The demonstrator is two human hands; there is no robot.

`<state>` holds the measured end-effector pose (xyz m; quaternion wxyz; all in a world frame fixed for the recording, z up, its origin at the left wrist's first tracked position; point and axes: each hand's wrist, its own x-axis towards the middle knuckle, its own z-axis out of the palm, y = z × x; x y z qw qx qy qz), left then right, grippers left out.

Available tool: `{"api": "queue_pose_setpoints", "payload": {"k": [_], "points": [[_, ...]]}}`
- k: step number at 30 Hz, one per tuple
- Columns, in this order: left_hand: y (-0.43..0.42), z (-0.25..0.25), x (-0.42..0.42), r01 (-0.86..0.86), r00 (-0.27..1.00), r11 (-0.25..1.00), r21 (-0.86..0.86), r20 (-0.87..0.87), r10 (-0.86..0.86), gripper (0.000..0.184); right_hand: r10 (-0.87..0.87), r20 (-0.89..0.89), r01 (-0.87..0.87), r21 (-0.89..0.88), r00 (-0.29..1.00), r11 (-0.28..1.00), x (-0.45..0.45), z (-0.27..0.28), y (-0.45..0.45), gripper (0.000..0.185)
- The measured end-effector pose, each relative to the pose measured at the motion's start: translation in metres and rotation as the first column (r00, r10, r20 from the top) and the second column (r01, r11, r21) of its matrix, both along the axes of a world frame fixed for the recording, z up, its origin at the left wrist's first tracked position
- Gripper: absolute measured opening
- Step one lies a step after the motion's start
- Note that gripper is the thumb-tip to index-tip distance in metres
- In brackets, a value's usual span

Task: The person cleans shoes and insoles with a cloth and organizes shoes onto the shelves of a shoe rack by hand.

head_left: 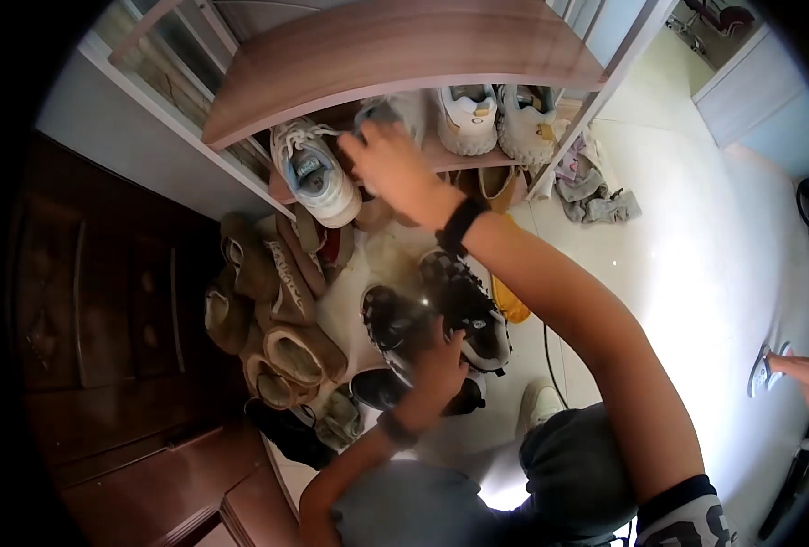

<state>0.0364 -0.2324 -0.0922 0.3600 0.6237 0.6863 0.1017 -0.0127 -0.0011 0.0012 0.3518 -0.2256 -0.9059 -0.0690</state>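
My right hand [393, 169] reaches into the shelf, its bent fingers at the near end of a pale grey-and-white sneaker [406, 111]; the hand hides part of that shoe. To its left, a white laced sneaker [318, 178] is tilted over the lower shelf's edge. Low over the floor, my left hand [436, 366] is smeared by motion. Its fingers lie against a pair of black checkered shoes, between the left shoe [388, 314] and the right shoe [463, 296]. Whether they grip either shoe is unclear.
A curved wooden shelf board [404, 46] overhangs the sneakers. White-and-tan sneakers [468, 118] stand at the right on the lower shelf. Brown boots [299, 356] crowd the floor beside a dark wooden door [113, 319]. Crumpled cloth [596, 196] and a cable [547, 360] lie rightward. Another person's leg [792, 366] shows far right.
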Motion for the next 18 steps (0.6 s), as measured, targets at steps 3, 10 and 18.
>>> {"api": "queue_pose_setpoints", "payload": {"k": [3,10,18], "points": [[-0.011,-0.004,-0.004,-0.054,0.998,0.992,0.111,-0.028,0.058,0.051,-0.032,0.02,0.031,0.047,0.999,0.998,0.003,-0.004,0.006,0.018],[-0.014,0.009,-0.028,-0.139,0.978,0.964,0.225,0.185,0.097,0.042,0.038,0.1,-0.043,0.046,0.994,0.998,0.032,-0.007,0.019,0.021],[0.01,-0.025,-0.045,0.081,0.996,0.99,0.112,-0.054,-0.075,0.039,0.048,0.058,-0.049,0.015,0.997,0.999,0.042,-0.01,0.034,0.028]]}}
